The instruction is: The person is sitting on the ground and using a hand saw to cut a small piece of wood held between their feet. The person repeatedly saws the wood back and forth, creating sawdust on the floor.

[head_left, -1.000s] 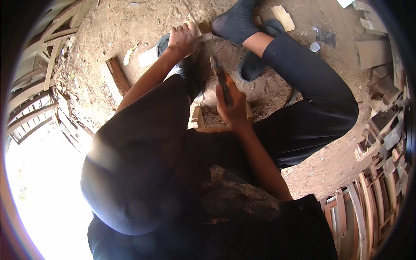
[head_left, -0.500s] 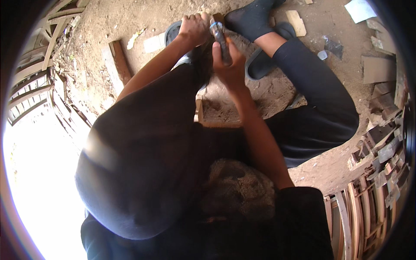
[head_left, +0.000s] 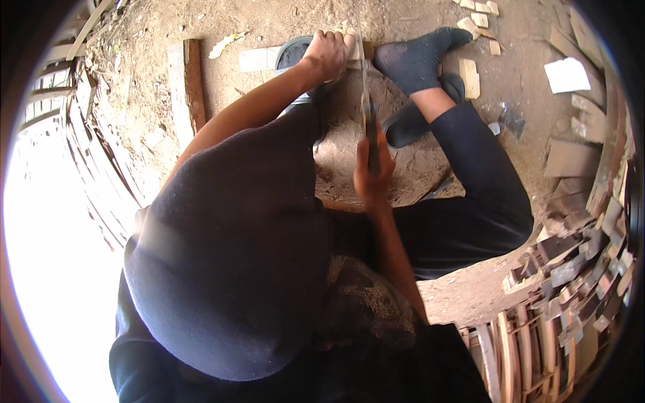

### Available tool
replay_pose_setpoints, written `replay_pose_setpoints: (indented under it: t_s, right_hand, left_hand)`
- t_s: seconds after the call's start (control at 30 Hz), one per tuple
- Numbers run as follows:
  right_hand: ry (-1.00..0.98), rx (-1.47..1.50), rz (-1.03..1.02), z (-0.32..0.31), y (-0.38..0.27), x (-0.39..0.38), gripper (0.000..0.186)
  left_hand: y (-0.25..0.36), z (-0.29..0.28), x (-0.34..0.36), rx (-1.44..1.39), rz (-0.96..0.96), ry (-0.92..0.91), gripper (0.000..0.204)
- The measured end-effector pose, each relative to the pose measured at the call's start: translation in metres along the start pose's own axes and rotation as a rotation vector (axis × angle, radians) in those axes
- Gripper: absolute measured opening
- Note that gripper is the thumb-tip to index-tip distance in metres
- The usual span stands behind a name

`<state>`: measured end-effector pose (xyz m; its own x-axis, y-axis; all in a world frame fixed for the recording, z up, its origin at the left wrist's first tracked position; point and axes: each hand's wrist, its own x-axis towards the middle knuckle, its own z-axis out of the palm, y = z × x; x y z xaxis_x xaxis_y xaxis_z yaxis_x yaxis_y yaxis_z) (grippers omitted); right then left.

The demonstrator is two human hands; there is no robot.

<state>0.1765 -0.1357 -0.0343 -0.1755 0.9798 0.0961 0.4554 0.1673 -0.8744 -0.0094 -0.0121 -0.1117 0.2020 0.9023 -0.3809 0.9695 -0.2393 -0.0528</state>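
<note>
My left hand point(head_left: 326, 57) is wrapped on a narrow piece of wood point(head_left: 353, 59) near the top middle, above a dark slipper with a pale rim. My right hand point(head_left: 373, 164) grips the dark handle of a saw point(head_left: 365, 87), whose long thin blade crosses the wood just right of my left fingers. My socked foot point(head_left: 413, 57) lies against the right end of the wood, with a black slipper point(head_left: 406, 131) on the dirt beneath my leg. My left hand's palm and the underside of the wood are hidden.
A long plank point(head_left: 191, 84) lies on the dirt at left. Small offcuts point(head_left: 470, 23), a pale board point(head_left: 469, 77), a white sheet point(head_left: 566, 75) and crumpled plastic point(head_left: 512, 121) are at right. Piled scrap wood point(head_left: 568, 269) curves along the right edge, more slats along the left.
My right hand and saw have pulled back toward me since half a second ago, after moving forward before that. My left hand stays on the wood. The view has shifted.
</note>
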Motion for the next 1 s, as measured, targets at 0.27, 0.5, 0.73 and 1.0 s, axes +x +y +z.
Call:
replay_pose_setpoints:
  t_s: [0.27,0.5,0.73,1.0]
  right_hand:
    - [-0.249,0.105,0.406,0.006,-0.022,0.050,0.040]
    - [-0.036,0.181,0.177,0.012,-0.005,0.022,0.029]
    - [-0.016,0.129,0.110,0.004,-0.010,-0.001,0.031]
    - [-0.212,0.090,0.378,0.011,-0.018,0.045,0.040]
  left_hand:
    - [-0.003,0.013,0.003,0.057,0.051,0.069,0.054]
    - [0.000,0.007,0.000,-0.021,0.005,0.005,0.042]
    - [-0.005,0.002,-0.003,0.063,0.034,-0.024,0.045]
    - [0.000,0.007,0.005,0.020,0.067,0.100,0.041]
